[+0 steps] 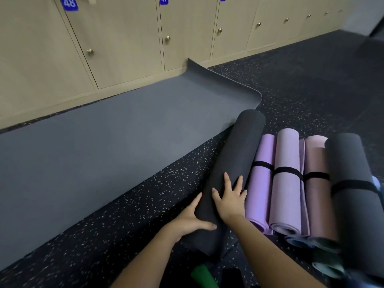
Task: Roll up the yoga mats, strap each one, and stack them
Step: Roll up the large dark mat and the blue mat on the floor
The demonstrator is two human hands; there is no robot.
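On the floor (124,225), head view: dark rubber surface with pale flecks, running along a row of light wooden lockers (124,48).

Writing: blue tag on one locker door reads "48" (69,3). The next blue tag reads "47" (164,0), with its top cut by the frame edge. Tags further right are too cropped to read. Each door carries a small brass knob (90,51).

Task item: rolled black mat (234,159) lies on the floor, its length pointing away from the person, just beside the row of strapped rolls on its right.

Hands:
- left hand (187,221) is released, with its fingers straight along the roll's left flank and its thumb across the near end.
- right hand (230,202) is released, with its fingers spread, pressing flat on top of the roll.

Neighbouring rolls, left to right:
- purple mat (261,188)
- lilac mat (286,194)
- pink mat (315,200)
- second black mat (351,204), lying higher than the others.

Each one has a black strap (287,171) round its middle. More roll ends show under them at lower right, blurred.

Grey mat (104,146) lies unrolled between the lockers and the rolls, its far end curling up against the locker base.

Green object (201,275) at bottom edge; cannot tell what it is.
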